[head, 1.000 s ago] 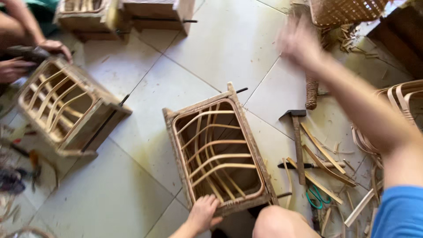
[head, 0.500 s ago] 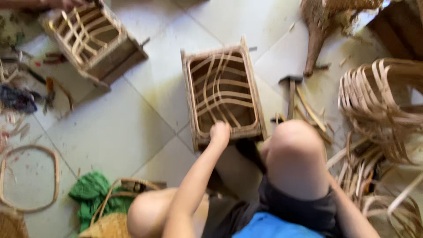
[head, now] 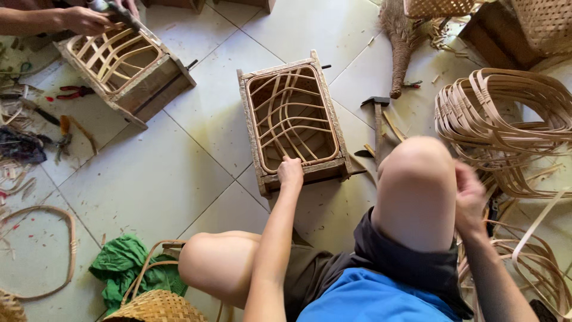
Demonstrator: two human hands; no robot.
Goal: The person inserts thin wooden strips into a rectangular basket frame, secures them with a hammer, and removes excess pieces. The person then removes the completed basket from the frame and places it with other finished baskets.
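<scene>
Currently left hand (head: 290,172) fingers clamped on near rim of rattan frame (head: 293,122), lying on floor tiles ahead of knees. Right hand (head: 470,200) blurred beside knee (finger state: cannot tell). Judgement: keep frame pinned flat, steady.

Rattan workshop: bent cane hoops (head: 506,119), hammer (head: 376,119), half-woven frames (head: 295,119) on tiled floor.

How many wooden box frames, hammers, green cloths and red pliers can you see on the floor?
Wooden box frames with cane bent inside: 2, one under the person's left hand, one by another person's hands.
Hammers: 1.
Green cloths: 1.
Red-handled pliers: 1.
Total: 5.
</scene>
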